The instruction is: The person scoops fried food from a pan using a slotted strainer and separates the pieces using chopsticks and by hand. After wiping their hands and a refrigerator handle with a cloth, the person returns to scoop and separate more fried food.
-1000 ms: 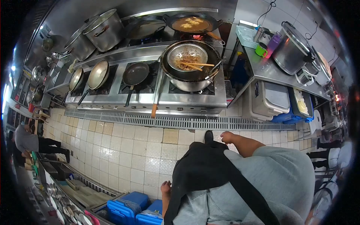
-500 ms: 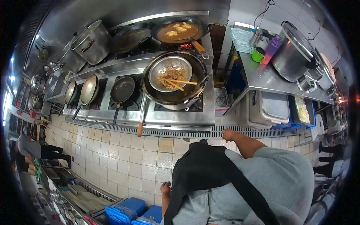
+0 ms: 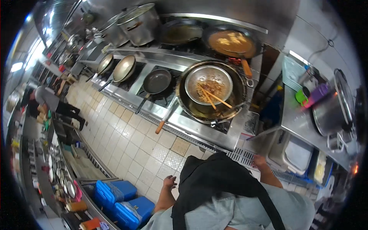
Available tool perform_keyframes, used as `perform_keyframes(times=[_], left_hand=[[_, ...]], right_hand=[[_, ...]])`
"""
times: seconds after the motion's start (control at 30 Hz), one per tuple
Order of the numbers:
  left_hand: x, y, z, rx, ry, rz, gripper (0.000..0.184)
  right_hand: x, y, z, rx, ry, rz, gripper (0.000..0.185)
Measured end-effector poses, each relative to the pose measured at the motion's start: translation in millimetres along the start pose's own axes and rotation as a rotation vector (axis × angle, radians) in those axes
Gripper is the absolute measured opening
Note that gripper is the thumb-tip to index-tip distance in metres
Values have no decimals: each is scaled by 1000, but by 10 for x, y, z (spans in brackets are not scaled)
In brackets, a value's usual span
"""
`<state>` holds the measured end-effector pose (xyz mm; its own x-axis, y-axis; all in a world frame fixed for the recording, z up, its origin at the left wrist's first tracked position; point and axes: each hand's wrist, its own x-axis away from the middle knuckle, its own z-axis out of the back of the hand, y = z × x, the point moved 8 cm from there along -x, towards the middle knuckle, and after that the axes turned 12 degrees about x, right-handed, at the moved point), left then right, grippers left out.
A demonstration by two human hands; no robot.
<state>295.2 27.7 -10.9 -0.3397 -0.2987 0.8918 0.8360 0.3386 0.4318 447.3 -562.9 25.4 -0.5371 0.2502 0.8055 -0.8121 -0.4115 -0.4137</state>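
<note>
My left hand (image 3: 169, 182) hangs over the tiled floor with its fingers loosely bent and apart, empty. My right hand (image 3: 259, 161) is low by the floor grate (image 3: 242, 156), its fingers loosely curled with nothing visible in them. Both are apart from the stove. In front of me a perforated-looking metal bowl (image 3: 190, 93) with brown bits rests over a large dark wok (image 3: 183, 105). Long wooden chopsticks (image 3: 218, 99) lean in that bowl. A wooden-ended handle (image 3: 160, 127) sticks out over the stove's front edge.
Behind, a wok of brown liquid (image 3: 226, 43) holds pale pieces. A black frying pan (image 3: 157, 81) and tall pots (image 3: 140, 27) stand left. On the right, a steel table (image 3: 291, 111) bears a green cup (image 3: 301, 96) and purple bottle (image 3: 319, 93). Blue bins (image 3: 128, 191) sit behind left; another person (image 3: 50, 100) bends far left.
My view has turned, so the stove appears tilted and shifted right. My left hand has come up and forward beside my apron; my right hand has dropped lower in view.
</note>
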Motion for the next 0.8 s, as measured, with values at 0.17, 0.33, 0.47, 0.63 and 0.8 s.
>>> perform_keyframes(times=[0.17, 0.33, 0.47, 0.63, 0.8], left_hand=[[-53, 251, 14, -6, 23, -28, 61], [-311, 337, -19, -80, -41, 20, 60], [-404, 674, 17, -26, -64, -54, 59], [-552, 1012, 245, -101, -133, -151, 56], [-851, 937, 603, -178, -128, -164, 58]], right_hand=[[-5, -812, 483, -598, 98, 458, 27], [1110, -2415, 1031, -723, 176, 715, 30], [1829, -3351, 1094, -794, 6, 886, 49], [1899, -4029, 879, -963, -250, 929, 37], [1551, -4505, 622, -1156, -430, 755, 30]])
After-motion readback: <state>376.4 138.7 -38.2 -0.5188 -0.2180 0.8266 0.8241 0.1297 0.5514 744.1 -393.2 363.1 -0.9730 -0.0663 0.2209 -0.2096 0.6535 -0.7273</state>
